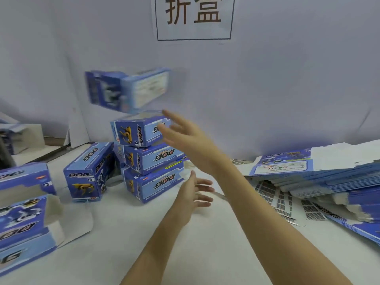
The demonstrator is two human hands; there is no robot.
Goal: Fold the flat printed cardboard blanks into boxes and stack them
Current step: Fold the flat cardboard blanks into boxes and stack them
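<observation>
A folded blue "DOG" box (127, 90) is in mid-air, blurred and tilted, above a stack of three folded boxes (151, 161) on the white table. Neither hand touches it. My right hand (181, 132) is stretched out with fingers spread, just right of the top box of the stack. My left hand (195, 191) is lower, fingers straight and spread, beside the bottom box of the stack, holding nothing. Another folded box (88, 173) lies to the left of the stack. A pile of flat printed blanks (320, 173) lies at the right.
More folded boxes (24, 212) sit at the left edge, some with open white flaps. Sheets of barcode stickers (287, 200) lie beside the flat blanks. A grey wall with a sign (194, 17) stands right behind the stack. Bare white table (144, 243) lies in front.
</observation>
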